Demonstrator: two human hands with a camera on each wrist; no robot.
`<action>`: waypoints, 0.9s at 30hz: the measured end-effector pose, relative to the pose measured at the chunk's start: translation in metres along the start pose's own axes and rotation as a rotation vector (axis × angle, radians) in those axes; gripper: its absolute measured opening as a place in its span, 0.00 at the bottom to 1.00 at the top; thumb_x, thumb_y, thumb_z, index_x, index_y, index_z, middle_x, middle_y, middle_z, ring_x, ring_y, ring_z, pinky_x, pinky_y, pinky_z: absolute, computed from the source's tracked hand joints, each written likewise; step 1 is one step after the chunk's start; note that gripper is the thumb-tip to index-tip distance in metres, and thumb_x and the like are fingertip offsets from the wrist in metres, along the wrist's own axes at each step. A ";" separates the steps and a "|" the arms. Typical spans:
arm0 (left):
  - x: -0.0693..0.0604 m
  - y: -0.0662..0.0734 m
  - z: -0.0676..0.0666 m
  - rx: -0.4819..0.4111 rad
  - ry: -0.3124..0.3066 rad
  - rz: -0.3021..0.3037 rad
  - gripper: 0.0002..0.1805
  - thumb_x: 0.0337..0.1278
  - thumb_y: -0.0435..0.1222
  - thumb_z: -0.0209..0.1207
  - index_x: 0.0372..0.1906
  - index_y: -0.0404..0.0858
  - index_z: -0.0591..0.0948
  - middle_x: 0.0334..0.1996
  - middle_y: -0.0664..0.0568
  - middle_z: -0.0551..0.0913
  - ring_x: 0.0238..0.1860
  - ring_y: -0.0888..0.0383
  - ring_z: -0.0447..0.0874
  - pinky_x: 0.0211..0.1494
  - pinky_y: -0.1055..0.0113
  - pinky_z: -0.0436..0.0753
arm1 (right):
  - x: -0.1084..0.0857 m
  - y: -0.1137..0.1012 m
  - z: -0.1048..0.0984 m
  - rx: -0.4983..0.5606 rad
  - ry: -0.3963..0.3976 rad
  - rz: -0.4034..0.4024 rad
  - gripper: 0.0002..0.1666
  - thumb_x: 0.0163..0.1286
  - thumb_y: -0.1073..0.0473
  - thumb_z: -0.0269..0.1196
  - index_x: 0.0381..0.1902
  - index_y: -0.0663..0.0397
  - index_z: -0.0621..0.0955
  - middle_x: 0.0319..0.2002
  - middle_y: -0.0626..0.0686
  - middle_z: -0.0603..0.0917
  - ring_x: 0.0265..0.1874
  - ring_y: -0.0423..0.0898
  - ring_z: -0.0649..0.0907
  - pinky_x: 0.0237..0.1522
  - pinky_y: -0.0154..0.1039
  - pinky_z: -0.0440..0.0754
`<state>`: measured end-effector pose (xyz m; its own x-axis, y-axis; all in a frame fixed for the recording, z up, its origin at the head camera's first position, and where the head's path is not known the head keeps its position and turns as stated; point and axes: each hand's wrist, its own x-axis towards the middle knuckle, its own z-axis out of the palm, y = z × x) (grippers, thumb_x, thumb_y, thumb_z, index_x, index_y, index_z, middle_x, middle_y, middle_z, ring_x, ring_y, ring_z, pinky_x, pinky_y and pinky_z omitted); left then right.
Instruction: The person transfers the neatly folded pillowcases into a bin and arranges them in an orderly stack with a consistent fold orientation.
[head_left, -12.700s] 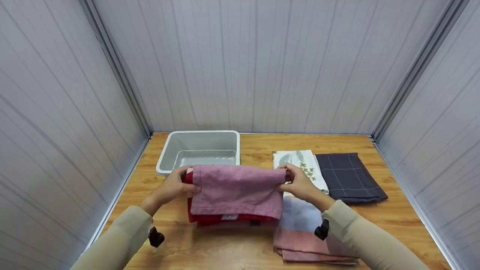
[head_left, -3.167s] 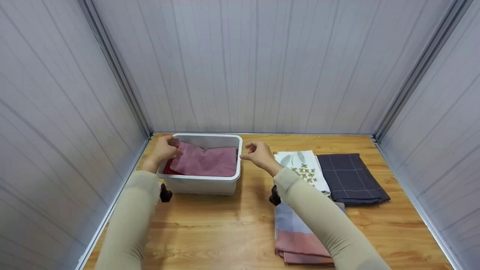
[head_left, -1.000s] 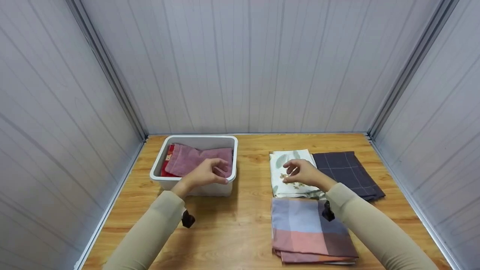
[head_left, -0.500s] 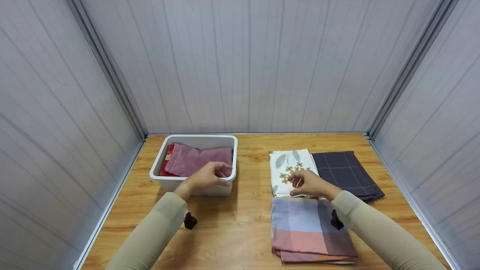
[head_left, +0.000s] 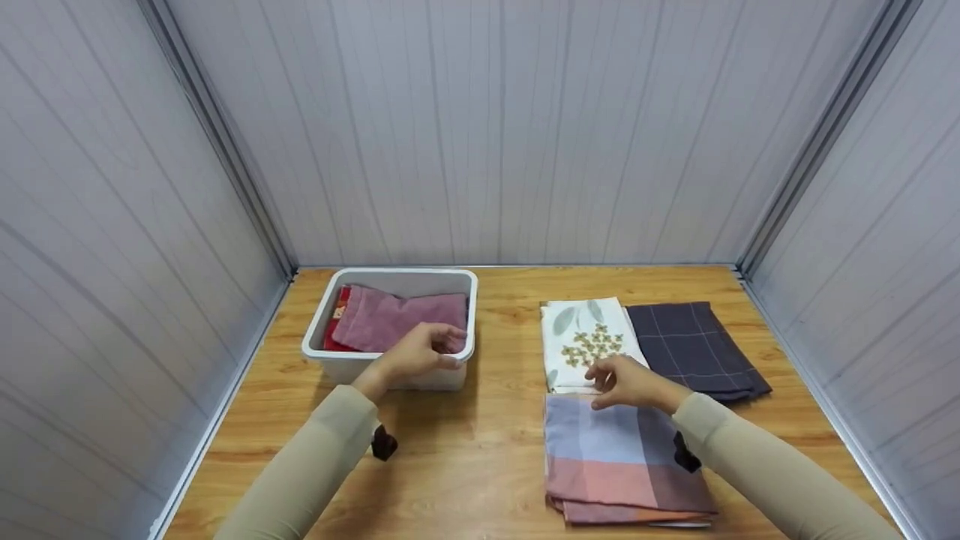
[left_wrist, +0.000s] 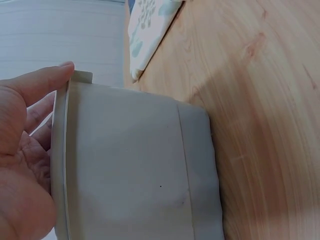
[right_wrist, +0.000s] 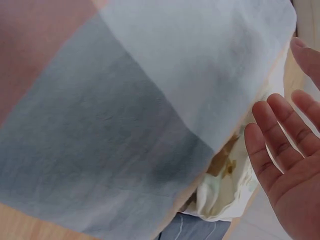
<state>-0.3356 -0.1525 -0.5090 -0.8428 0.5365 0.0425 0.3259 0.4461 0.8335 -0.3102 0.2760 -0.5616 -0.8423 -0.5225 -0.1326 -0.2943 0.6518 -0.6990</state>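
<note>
My left hand (head_left: 411, 354) hovers at the front right rim of a pale grey plastic bin (head_left: 330, 355), fingers loosely bent. In the left wrist view the thumb is beside the rim and the other fingers show behind it; firm contact cannot be told. Inside the bin lie a folded pink towel (head_left: 390, 319) and a red one (head_left: 332, 339) partly under it. My right hand (head_left: 630, 384) is relaxed above the far edge of a folded checked cloth (head_left: 600, 450) in blue, coral and brown. In the right wrist view its spread fingers (right_wrist: 265, 115) hold nothing.
Behind the checked cloth lies a folded white cloth with yellow flowers (head_left: 555, 352). A dark grey folded cloth with thin lines (head_left: 694, 337) is to its right. Wood tabletop (head_left: 487, 450) lies between bin and cloths. Ribbed panels (head_left: 495, 150) enclose the table.
Both hands earlier held the pink and red towels, which now lie in the bin. My right hand has since moved from the bin to the cloths, lately nearer me; the left stays almost still.
</note>
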 end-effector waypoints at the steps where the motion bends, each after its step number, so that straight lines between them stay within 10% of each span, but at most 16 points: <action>1: 0.000 -0.001 0.000 -0.001 0.000 0.002 0.26 0.61 0.27 0.73 0.64 0.28 0.84 0.49 0.39 0.91 0.52 0.49 0.88 0.65 0.51 0.85 | -0.001 0.001 0.001 -0.007 -0.001 -0.003 0.27 0.63 0.62 0.80 0.56 0.69 0.85 0.44 0.63 0.88 0.42 0.49 0.86 0.46 0.40 0.86; 27: 0.000 -0.001 0.001 -0.007 0.012 -0.010 0.26 0.60 0.28 0.74 0.64 0.29 0.84 0.48 0.41 0.90 0.51 0.53 0.88 0.61 0.58 0.85 | -0.002 0.014 0.024 -0.083 -0.058 -0.083 0.11 0.57 0.70 0.78 0.37 0.58 0.89 0.30 0.46 0.86 0.28 0.36 0.76 0.34 0.35 0.76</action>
<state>-0.3355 -0.1521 -0.5106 -0.8513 0.5232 0.0403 0.3140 0.4464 0.8379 -0.3019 0.2727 -0.5876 -0.7868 -0.6057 -0.1183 -0.4002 0.6467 -0.6493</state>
